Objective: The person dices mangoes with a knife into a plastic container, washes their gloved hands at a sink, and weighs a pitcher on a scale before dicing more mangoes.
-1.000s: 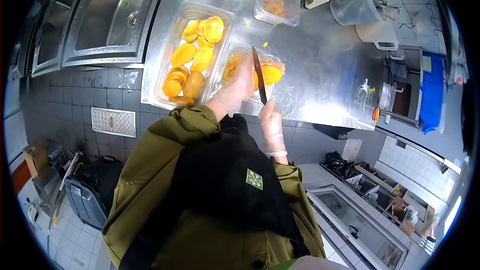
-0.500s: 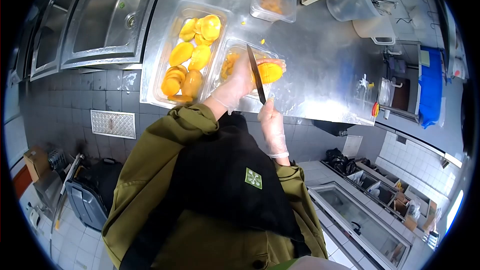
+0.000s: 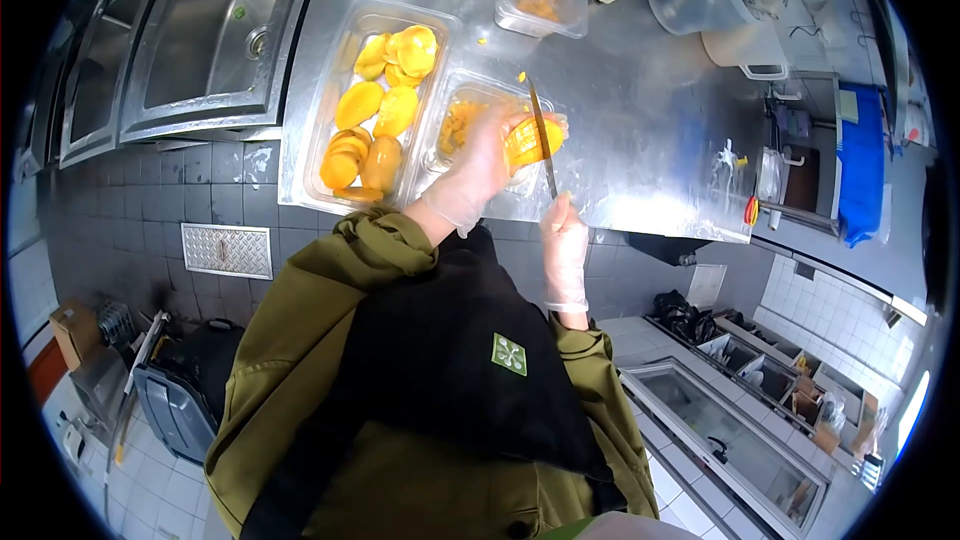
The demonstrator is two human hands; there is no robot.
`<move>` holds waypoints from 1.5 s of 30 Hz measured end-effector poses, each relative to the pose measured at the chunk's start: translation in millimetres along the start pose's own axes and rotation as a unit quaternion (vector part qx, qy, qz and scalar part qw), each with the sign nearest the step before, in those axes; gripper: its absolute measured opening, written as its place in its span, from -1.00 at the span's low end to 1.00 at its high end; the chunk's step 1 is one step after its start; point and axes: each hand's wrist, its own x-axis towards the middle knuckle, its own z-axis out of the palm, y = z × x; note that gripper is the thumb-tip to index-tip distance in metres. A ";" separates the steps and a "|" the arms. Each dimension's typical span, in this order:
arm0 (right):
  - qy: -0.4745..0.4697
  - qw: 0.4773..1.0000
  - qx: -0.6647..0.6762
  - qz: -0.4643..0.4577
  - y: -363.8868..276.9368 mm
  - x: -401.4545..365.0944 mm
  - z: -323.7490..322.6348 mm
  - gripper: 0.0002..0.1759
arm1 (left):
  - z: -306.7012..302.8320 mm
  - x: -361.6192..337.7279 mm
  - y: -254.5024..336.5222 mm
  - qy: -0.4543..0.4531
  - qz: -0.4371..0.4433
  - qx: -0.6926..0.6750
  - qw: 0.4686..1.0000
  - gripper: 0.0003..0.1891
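A peeled mango half (image 3: 528, 144) rests in my gloved left hand (image 3: 482, 155), its orange face scored with cuts. My gloved right hand (image 3: 564, 230) is closed round the handle of a long knife (image 3: 546, 135), whose blade lies across the mango. Just beneath and left of them stands a clear container of diced mango (image 3: 459, 126). Beside it, a larger clear tray (image 3: 330, 105) holds several peeled mango halves (image 3: 360, 105). The fingertips of my left hand are partly hidden behind the fruit.
Another clear tub (image 3: 540, 2) with orange pieces stands at the back of the steel table (image 3: 655, 130). A clear jug (image 3: 700, 0) and a white handled jug (image 3: 742, 48) are at the back right. Steel sinks (image 3: 205, 35) adjoin on the left.
The knife has moved right across the mango, with my right hand shifting right too. Score lines now show on the mango's face, and it is tilted a little differently.
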 end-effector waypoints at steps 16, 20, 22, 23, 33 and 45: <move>-0.014 0.999 -0.048 -0.018 7.3 10.6 -6.4 -0.45 | -7.7 -6.2 -10.1 -0.044 0.044 0.076 0.995 -0.60; -0.026 0.998 -0.044 -0.026 17.8 14.9 -1.4 -0.44 | -22.0 1.4 -14.2 -0.078 0.053 0.079 0.992 -0.63; -0.028 0.999 -0.030 -0.021 12.1 11.7 -4.9 -0.44 | -13.5 -6.8 -9.7 -0.082 0.048 0.078 0.992 -0.63; -0.024 0.999 -0.023 -0.019 6.1 10.1 -10.0 -0.44 | -10.4 -9.5 -7.8 -0.084 0.046 0.077 0.992 -0.63; -0.020 0.999 -0.047 -0.011 -0.9 5.6 -19.0 -0.52 | -7.2 -1.8 -9.8 -0.081 0.031 0.072 0.994 -0.63; 0.006 0.993 -0.109 -0.040 0.3 6.5 -8.1 -0.59 | -15.1 -1.8 -13.2 -0.051 0.021 0.064 0.996 -0.65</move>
